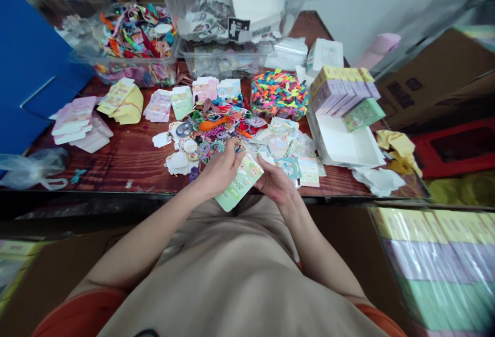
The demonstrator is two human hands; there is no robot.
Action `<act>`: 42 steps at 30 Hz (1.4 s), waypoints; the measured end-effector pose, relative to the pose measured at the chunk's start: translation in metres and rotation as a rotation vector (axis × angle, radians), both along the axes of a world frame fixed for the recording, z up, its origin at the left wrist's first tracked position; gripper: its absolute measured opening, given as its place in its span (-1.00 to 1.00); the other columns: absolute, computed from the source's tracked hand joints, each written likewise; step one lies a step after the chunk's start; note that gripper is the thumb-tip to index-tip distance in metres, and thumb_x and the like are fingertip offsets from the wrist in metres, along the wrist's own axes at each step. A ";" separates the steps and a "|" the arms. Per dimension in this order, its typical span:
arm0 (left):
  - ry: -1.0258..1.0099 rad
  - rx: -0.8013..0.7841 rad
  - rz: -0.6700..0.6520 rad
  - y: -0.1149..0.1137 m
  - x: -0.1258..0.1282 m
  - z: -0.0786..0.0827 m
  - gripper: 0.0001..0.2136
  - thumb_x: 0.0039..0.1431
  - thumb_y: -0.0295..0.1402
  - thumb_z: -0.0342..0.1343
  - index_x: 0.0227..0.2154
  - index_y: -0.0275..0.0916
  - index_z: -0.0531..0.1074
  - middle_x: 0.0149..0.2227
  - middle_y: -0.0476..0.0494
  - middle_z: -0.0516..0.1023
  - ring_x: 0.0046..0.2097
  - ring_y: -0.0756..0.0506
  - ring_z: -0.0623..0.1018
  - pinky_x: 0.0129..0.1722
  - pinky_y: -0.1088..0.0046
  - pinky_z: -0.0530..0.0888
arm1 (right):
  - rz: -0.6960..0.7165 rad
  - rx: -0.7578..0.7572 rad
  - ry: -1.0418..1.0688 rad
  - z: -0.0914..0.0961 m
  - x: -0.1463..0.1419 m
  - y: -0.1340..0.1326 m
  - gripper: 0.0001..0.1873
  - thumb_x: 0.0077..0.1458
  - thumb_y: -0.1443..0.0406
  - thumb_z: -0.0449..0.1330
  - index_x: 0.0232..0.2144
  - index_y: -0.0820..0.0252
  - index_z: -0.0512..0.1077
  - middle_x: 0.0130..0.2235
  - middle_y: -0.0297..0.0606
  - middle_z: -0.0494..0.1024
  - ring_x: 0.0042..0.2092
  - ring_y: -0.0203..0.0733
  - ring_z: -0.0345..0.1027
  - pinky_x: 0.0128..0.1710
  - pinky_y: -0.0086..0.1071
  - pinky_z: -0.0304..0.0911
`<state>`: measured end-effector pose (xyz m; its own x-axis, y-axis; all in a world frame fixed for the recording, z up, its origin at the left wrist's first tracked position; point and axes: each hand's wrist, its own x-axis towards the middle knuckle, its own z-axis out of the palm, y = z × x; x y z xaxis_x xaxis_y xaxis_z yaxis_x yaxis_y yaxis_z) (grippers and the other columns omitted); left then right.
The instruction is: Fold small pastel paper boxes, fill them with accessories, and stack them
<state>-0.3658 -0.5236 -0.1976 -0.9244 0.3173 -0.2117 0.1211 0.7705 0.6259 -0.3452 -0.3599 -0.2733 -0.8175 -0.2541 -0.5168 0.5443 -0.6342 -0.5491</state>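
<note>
Mint-green flat card carton point(240, 182) held tilted just above the edge of the wooden table point(131, 156). L hand point(220, 169) pinches its top corner, R hand point(275, 182) grips its side, both closed on it, prob. to keep it off the clutter. Beyond carton: heap of colourful scraps point(211, 125). To its R: stack of lilac boxes point(340, 89) on white tray point(342, 144). Further back: clear plastic bin point(232, 12).

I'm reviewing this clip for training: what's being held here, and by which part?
The left hand and right hand hold a flat green card near its upper end, one at each side, with the lower end free.
</note>
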 end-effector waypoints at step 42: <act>-0.306 0.933 1.116 -0.164 0.114 -0.035 -0.21 -0.13 -0.37 0.26 0.26 -0.13 0.22 -0.20 -0.04 0.63 -0.34 -0.06 0.59 -0.34 0.45 0.49 | 0.424 1.353 1.251 0.001 -0.032 -0.137 -0.70 0.32 0.24 0.06 -0.09 0.15 0.57 -0.16 -0.07 0.55 -0.09 -0.02 0.41 -0.07 -0.20 0.35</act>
